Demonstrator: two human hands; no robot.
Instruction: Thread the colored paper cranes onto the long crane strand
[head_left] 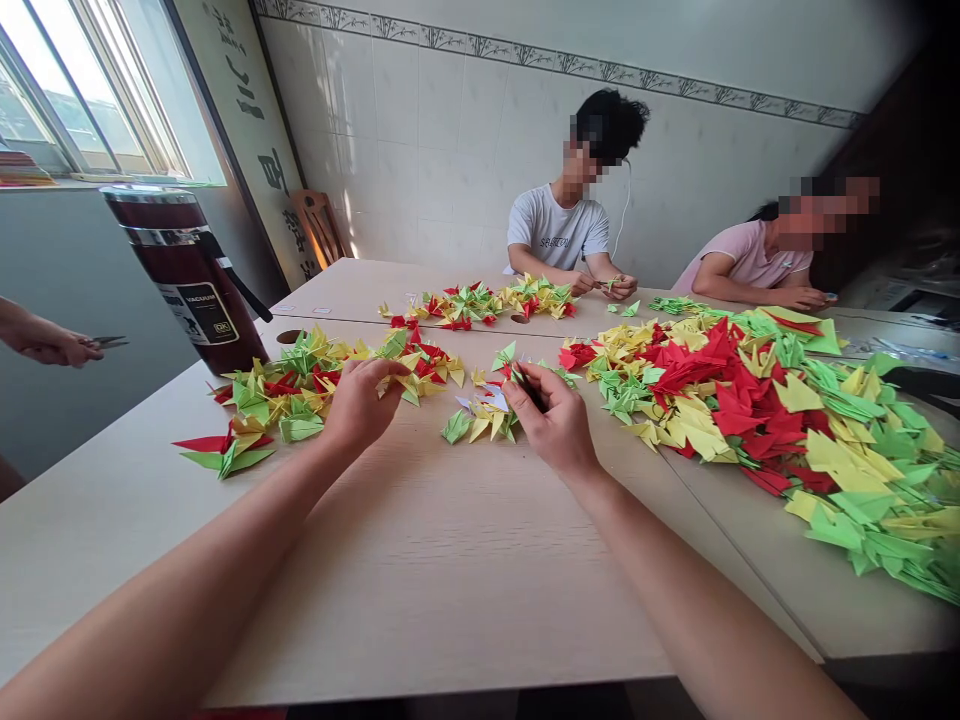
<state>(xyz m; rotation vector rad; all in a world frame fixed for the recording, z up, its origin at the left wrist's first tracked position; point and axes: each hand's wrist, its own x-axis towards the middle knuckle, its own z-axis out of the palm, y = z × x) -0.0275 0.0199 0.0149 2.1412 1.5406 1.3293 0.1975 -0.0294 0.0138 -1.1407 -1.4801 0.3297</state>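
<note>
Two bare hands of yours reach over the pale tabletop (450,570). Your right hand (555,418) has its grip closed around a dark, slender tool (529,388), just beside the middle cluster (491,420) of green, yellow, red and whitish folded paper. Your left hand (364,402) is at the right part of the left pile (307,382) of folded paper, fingers bent; you can't tell from here whether its grip is closed on a piece, since the fingertips seem to blend with the paper behind.

To your right spreads a large heap (739,400) of red, yellow and green folded pieces. Beyond your hands lies a far row (480,303) of the same colours. Across from you, a person in a white shirt (559,228) holds a small green piece (611,284), and a person in pink (750,258) leans on the tabletop. On your left, a dark red flask (184,275) stands behind the left pile, and another person's hand (64,347) holds small scissors (111,342).
</note>
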